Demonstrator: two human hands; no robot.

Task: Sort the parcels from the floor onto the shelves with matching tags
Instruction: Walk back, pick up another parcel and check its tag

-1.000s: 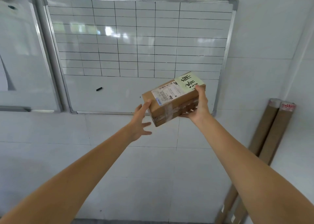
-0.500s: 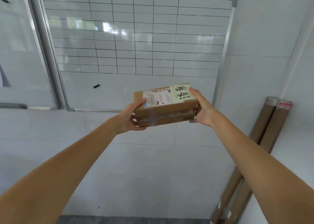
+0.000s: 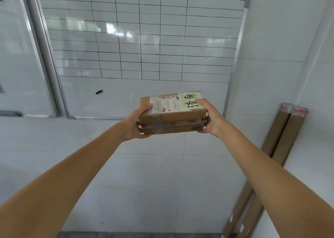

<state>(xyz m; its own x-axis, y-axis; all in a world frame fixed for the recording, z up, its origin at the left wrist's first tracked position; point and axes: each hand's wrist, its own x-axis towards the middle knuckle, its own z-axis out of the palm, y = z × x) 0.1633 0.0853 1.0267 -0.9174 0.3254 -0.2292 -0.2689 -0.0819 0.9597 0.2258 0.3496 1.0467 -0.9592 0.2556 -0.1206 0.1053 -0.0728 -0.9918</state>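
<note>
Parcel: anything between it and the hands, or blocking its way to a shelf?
Nothing sits between them: the left hand and right hand grip the parcel directly at its two ends. No shelf is in view, only the whiteboard on the wall ahead, so the route cannot be judged.

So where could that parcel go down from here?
No shelf in view. Both hands, left and right, hold the parcel before a tiled wall and whiteboard. Only a floor strip shows below; cardboard tubes crowd the right corner.
</note>
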